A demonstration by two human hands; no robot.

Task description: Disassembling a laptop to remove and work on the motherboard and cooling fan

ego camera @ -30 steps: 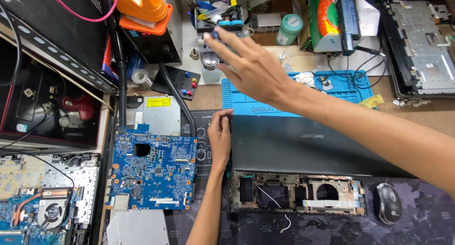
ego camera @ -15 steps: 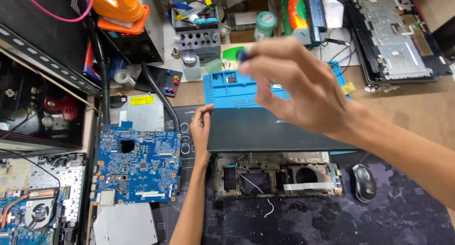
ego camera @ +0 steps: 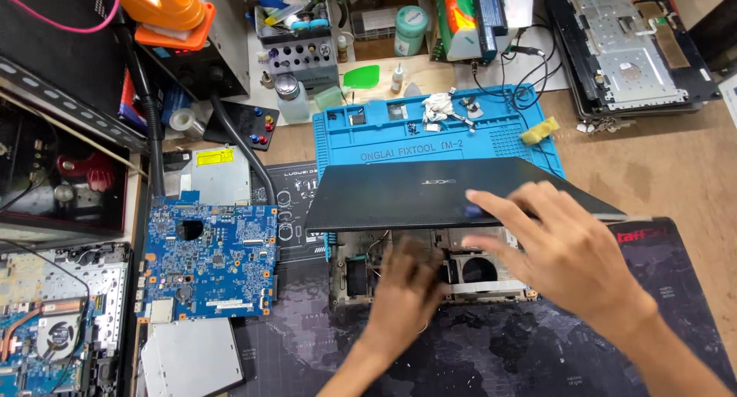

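A partly stripped laptop lies in front of me, its dark lid [ego camera: 430, 193] half raised over the open base [ego camera: 361, 278]. My right hand [ego camera: 568, 259] is at the lid's front edge, its fingers pinched on a small blue-tipped tool [ego camera: 472, 210]. My left hand [ego camera: 407, 289] is blurred with motion and lies over the exposed inside of the base, below the lid. What the left fingers touch is hidden by the blur.
A blue motherboard [ego camera: 207, 259] lies left of the laptop, a silver drive [ego camera: 192, 355] below it. Behind the lid is a blue repair mat [ego camera: 430, 136] with small parts and a yellow sponge [ego camera: 540, 132]. Tool holder [ego camera: 299, 51], another stripped chassis [ego camera: 629, 51].
My right hand came back from the tool holder with the blue-tipped tool, down to the lid's front edge. My left hand slid from the lid's left edge to the open base.
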